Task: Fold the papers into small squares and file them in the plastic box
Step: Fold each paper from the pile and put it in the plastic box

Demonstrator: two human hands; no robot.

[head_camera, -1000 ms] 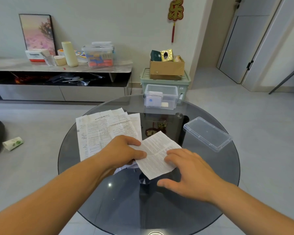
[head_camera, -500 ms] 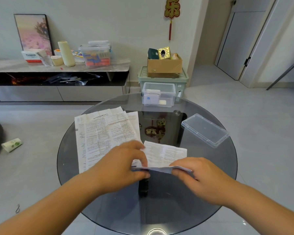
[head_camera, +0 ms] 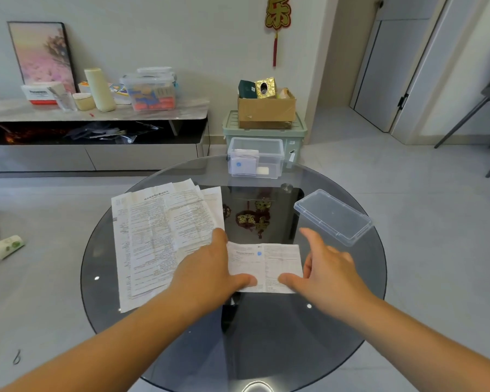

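Observation:
A folded printed paper (head_camera: 266, 264) lies flat on the round glass table (head_camera: 266, 349), near its middle. My left hand (head_camera: 210, 270) rests on the paper's left edge, with the thumb pressing its lower left corner. At the paper's right edge, my right hand (head_camera: 326, 270) has its fingers spread and its thumb on the lower right corner. A stack of unfolded printed papers (head_camera: 159, 236) lies to the left, partly under my left hand. The clear plastic box (head_camera: 255, 158) stands open at the table's far edge with folded papers inside.
The box's clear lid (head_camera: 333, 216) lies on the table at the right. Beyond the table stand a green crate with a cardboard box (head_camera: 266, 108) and a low cabinet (head_camera: 96, 154) with clutter. A paper roll (head_camera: 6, 246) lies on the floor at left.
The paper was lifted at its near edge and folded over in half. It now lies flat, and both hands have moved from pinching the fold to pressing it down.

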